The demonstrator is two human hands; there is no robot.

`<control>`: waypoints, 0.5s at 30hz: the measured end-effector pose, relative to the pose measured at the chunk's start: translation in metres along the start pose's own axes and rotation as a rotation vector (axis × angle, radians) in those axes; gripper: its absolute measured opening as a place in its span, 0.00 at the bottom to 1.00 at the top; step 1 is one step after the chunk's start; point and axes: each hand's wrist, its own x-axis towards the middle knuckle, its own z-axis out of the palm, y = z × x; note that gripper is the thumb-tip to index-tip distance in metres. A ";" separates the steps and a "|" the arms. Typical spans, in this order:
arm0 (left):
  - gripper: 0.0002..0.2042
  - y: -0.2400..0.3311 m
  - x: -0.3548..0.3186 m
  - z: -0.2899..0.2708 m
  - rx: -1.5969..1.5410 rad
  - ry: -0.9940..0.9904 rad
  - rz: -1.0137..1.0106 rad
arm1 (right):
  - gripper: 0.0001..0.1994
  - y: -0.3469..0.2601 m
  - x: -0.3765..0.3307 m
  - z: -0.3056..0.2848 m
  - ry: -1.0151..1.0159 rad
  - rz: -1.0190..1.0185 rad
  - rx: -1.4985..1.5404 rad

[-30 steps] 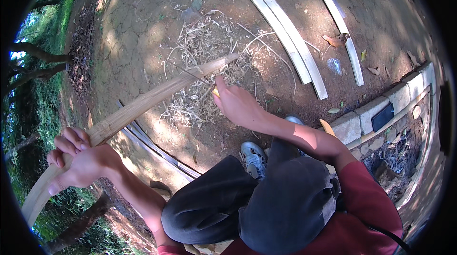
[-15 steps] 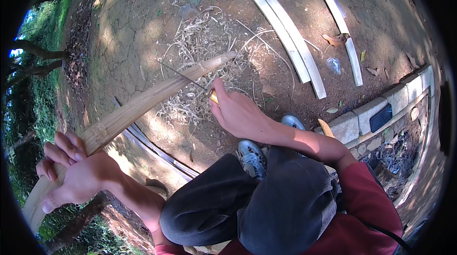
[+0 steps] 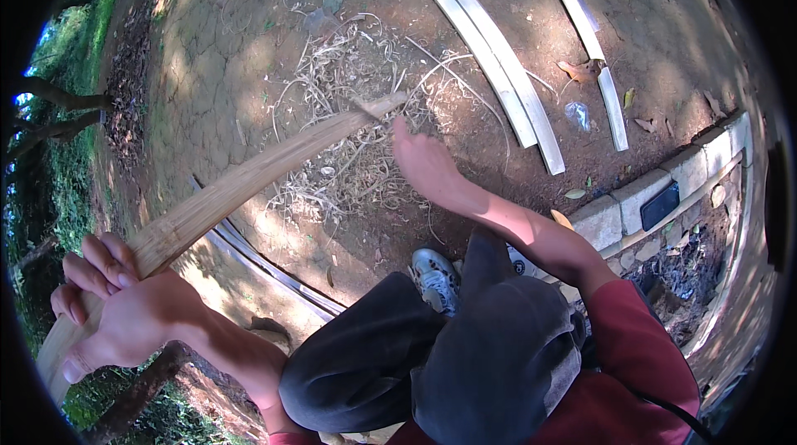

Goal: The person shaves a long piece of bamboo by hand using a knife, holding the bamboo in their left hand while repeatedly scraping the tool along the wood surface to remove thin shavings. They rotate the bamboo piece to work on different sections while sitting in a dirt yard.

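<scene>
I see packed dirt ground [image 3: 249,55] filling most of the view, dappled with sun. Across it lies the biggest thing I'm handling: a long bamboo slat [image 3: 249,183], running from my lower left up toward the middle of the view, its far tip raised over a heap of shavings [image 3: 349,171]. Its long axis goes diagonally, near end at my left side, far end pointing away and to the right.

My left hand [image 3: 124,316] is wrapped round the near end, fingers curled over the top edge, clenched on it. My right hand [image 3: 427,167] is out near the far tip; I can't tell whether it grips anything, as the fingers are turned away from me, and it seems just beside the slat, not on it.

I judge the slat stiff along its length yet springy, light for its size, and likely sharp and splintery along the split edges. I'd take hold on the broad faces near an end, as the left hand does, not along the edges.

Further out, pale split strips [image 3: 498,71] lie side by side on the ground, more strips [image 3: 274,275] under the slat, a low block kerb [image 3: 656,188] at right, and my shoe [image 3: 436,275] below.
</scene>
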 end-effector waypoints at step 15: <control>0.33 -0.002 0.002 0.005 -0.058 0.051 0.020 | 0.12 0.011 0.008 0.008 -0.010 0.100 0.065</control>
